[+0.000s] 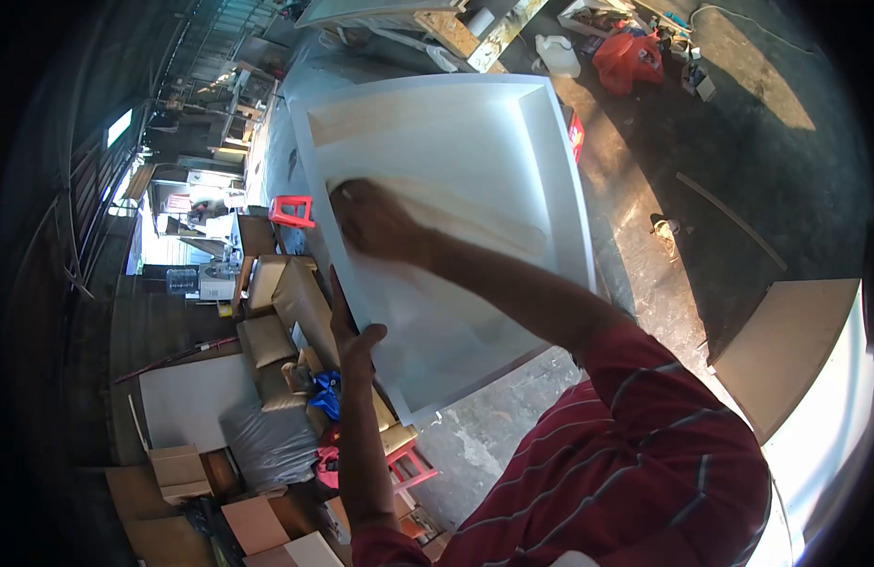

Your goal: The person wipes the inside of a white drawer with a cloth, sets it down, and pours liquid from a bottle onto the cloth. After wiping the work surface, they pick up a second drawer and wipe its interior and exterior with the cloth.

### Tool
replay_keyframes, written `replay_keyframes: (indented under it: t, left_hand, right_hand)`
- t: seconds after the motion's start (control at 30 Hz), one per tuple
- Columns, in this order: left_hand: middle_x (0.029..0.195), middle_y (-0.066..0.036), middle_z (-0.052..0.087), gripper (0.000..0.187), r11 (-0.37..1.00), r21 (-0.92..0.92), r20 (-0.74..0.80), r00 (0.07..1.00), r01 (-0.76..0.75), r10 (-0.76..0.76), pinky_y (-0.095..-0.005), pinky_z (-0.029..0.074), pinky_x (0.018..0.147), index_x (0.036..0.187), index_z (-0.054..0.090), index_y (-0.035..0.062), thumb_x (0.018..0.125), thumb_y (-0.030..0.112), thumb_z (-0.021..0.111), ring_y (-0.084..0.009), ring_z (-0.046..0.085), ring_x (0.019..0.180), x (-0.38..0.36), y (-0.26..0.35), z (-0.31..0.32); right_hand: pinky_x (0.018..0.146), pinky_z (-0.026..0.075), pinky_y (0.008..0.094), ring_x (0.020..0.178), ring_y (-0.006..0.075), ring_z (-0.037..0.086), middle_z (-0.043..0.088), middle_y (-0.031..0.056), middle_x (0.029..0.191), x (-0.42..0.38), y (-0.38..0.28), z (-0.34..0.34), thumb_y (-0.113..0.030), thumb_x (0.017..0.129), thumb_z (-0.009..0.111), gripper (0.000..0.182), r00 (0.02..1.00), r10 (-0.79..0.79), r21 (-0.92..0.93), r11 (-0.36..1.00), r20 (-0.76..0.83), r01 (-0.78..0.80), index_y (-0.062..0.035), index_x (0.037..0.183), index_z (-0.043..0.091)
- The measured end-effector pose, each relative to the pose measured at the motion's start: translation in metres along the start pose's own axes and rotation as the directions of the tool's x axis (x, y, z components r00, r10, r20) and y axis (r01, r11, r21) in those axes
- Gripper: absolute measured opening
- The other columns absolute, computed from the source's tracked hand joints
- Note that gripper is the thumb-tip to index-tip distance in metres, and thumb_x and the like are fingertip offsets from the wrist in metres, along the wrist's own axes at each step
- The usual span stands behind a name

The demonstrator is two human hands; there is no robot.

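A large white framed panel (571, 203) with a raised rim fills the middle of the view, tilted. At its left edge my left hand (352, 331) grips the rim, the thumb over the front and the fingers along the outer side. My right hand (375, 222) lies against the panel's inner face near the left rim, its fingers bent and dark in shadow. Whether something small is under those fingers is too dark to tell.
Beyond the panel are a work table (446, 28), a white jug (557, 57) and a red plastic bag (629, 61). At left stand a red stool (291, 211), brown cushions (266, 340) and cardboard boxes (179, 472). A brown board (787, 350) is at right.
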State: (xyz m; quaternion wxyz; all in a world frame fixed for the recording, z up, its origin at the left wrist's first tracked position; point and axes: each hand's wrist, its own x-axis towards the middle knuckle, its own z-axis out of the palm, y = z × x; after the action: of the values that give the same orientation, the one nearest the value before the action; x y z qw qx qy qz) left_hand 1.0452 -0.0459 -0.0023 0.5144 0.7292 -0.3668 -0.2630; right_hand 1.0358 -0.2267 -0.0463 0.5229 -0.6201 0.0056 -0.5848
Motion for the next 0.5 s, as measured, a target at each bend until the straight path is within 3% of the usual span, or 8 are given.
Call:
replay_keyframes:
  t: [0.07,0.13,0.2,0.27,0.47,0.5]
  left_hand:
    - [0.116,-0.01,0.049,0.099,0.999,0.011,0.016,0.999,0.04,-0.04,-0.0308,0.043,0.085,0.141,0.022,0.0044,0.05,0.014,0.062,-0.0206,0.051,0.1,0.0,-0.016,-0.008]
    - [0.116,-0.01,0.049,0.098,0.997,0.027,0.034,0.996,0.077,-0.077,-0.0318,0.042,0.087,0.14,0.025,0.0037,0.051,0.018,0.063,-0.0214,0.051,0.101,0.0,-0.019,-0.01]
    - [0.116,-0.011,0.049,0.097,0.985,-0.016,0.013,0.985,0.172,-0.172,-0.0332,0.041,0.088,0.139,0.027,0.0025,0.051,0.021,0.065,-0.0224,0.05,0.103,-0.005,-0.015,0.003]
    - [0.117,-0.012,0.049,0.098,0.977,-0.055,0.019,0.978,0.207,-0.206,-0.0336,0.041,0.089,0.139,0.026,0.0016,0.051,0.02,0.065,-0.023,0.05,0.105,-0.007,-0.012,0.013]
    - [0.125,-0.015,0.046,0.102,0.966,-0.102,0.035,0.972,0.236,-0.234,-0.0322,0.043,0.089,0.142,0.016,0.0004,0.051,0.009,0.063,-0.0248,0.051,0.108,-0.009,-0.028,0.022]
    - [0.126,-0.015,0.046,0.103,0.966,-0.103,0.054,0.971,0.237,-0.233,-0.0316,0.044,0.089,0.142,0.013,0.0001,0.052,0.006,0.062,-0.0253,0.051,0.108,-0.01,-0.033,0.022]
  right_hand:
    - [0.083,0.045,0.0406,0.097,0.0309,0.054,0.053,0.016,0.105,0.026,0.027,-0.01,-0.011,0.074,0.051,0.029,0.991,-0.09,-0.527,0.84,0.098,0.129,-0.0049,0.101,0.058]
    - [0.081,0.047,0.0405,0.094,0.027,0.056,0.057,0.0133,0.1,0.046,0.05,-0.018,-0.015,0.073,0.054,0.028,0.991,-0.061,-0.666,0.736,0.116,0.123,-0.0081,0.099,0.061]
    - [0.078,0.047,0.0413,0.091,0.0264,0.059,0.06,0.0105,0.095,0.05,0.068,-0.025,-0.017,0.075,0.054,0.025,0.985,-0.017,-0.69,0.711,0.173,0.133,-0.0107,0.098,0.064]
    - [0.075,0.048,0.0399,0.087,0.0269,0.061,0.062,0.0085,0.091,0.04,0.081,-0.034,-0.018,0.077,0.052,0.022,0.961,-0.066,-0.755,0.605,0.269,0.253,-0.0118,0.095,0.064]
    - [0.073,0.049,0.04,0.081,0.0264,0.062,0.062,0.01,0.09,-0.028,0.119,-0.093,-0.019,0.081,0.05,0.022,0.943,0.078,-0.746,0.634,0.324,0.204,-0.0097,0.097,0.061]
    - [0.073,0.049,0.0396,0.08,0.0263,0.062,0.062,0.0098,0.089,-0.045,0.125,-0.107,-0.02,0.081,0.05,0.021,0.926,0.153,-0.788,0.583,0.345,0.197,-0.0097,0.096,0.061]
